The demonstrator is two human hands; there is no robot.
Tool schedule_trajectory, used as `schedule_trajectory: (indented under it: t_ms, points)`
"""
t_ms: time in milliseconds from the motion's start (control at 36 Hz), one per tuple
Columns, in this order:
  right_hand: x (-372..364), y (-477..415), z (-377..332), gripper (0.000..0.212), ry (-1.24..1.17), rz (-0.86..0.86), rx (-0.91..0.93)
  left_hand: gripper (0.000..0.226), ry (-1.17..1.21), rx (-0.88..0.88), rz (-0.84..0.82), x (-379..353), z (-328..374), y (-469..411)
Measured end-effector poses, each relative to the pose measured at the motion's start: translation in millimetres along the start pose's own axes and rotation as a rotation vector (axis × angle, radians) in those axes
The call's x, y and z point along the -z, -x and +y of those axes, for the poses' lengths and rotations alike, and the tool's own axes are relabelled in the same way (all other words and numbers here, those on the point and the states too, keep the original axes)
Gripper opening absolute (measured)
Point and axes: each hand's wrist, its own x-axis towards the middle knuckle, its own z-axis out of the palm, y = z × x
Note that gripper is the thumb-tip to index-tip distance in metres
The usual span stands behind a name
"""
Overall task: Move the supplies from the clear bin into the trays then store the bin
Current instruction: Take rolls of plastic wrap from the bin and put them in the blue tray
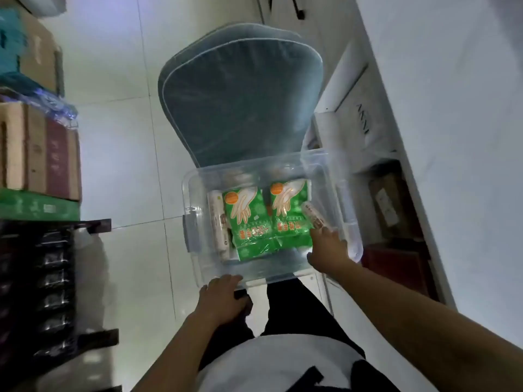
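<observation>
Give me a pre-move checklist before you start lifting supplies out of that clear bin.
1. Bin supported: ok. The clear bin rests on the blue chair cushion, its near end overhanging toward the person.
2. Bin steadied: ok. The left hand grips the near rim.
3. Picking hand in place: ok. The right hand is inside the bin, by the right roll.
4. Grasp secured: cannot tell. The fingers touch the roll, but closure is not visible.
5. Supplies left: not ok. Two green glove packs and the left roll remain inside.
6. Trays ready: cannot tell. No trays are clearly in view.
</observation>
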Motion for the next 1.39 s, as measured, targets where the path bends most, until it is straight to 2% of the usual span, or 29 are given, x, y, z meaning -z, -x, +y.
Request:
schedule_trajectory:
  t_ms: [111, 194, 278, 361, 444, 528, 583, 694, 833, 917, 1056, 1167, 1250, 1389]
  points:
    - [-4, -34, 0, 0.066, 0.220, -0.058, 0.156, 0.057, 0.047, 0.052, 0.025, -8, 3, 7]
    - [-14, -61, 3, 0.065, 0.353, -0.076, 0.148, 0.055, 0.055, 0.095, -0.020, -16, 5, 5]
    - [-20, -79, 8, 0.055, 0.412, -0.053, 0.111, 0.050, 0.123, 0.154, -0.019, -18, 9, 3]
    - [-26, -90, 13, 0.050, 0.456, -0.021, 0.116, 0.048, 0.287, 0.221, 0.051, -16, 19, 1]
    - [-30, -98, 18, 0.049, 0.464, 0.001, 0.112, 0.045, 0.461, 0.262, 0.114, -13, 29, 0]
    - [-28, -100, 13, 0.055, 0.463, -0.017, 0.087, 0.044, 0.524, 0.261, 0.122, -10, 38, -1]
    - [-23, -99, 7, 0.063, 0.333, -0.076, -0.007, 0.042, 0.556, 0.246, 0.130, -6, 42, -2]
    - [-10, -110, -3, 0.071, -0.189, -0.200, -0.187, 0.038, 0.660, 0.236, 0.180, 6, 50, -3]
    - [26, -93, -17, 0.065, -0.853, -0.486, -0.279, 0.039, 0.901, 0.255, 0.223, 29, 61, -4]
    - [44, -66, -26, 0.062, -1.016, -0.596, -0.168, 0.041, 1.080, 0.273, 0.255, 45, 69, 0]
    - [60, -4, -51, 0.082, -1.153, -0.582, 0.125, 0.047, 1.441, 0.320, 0.244, 62, 74, 12]
    - [57, 34, -66, 0.086, -1.097, -0.433, 0.390, 0.043, 1.619, 0.257, 0.282, 66, 75, 24]
    - [55, 51, -72, 0.084, -0.958, -0.285, 0.578, 0.043, 1.711, 0.215, 0.330, 66, 73, 34]
    - [59, 64, -78, 0.082, -0.855, -0.111, 0.783, 0.047, 1.871, 0.098, 0.370, 71, 69, 48]
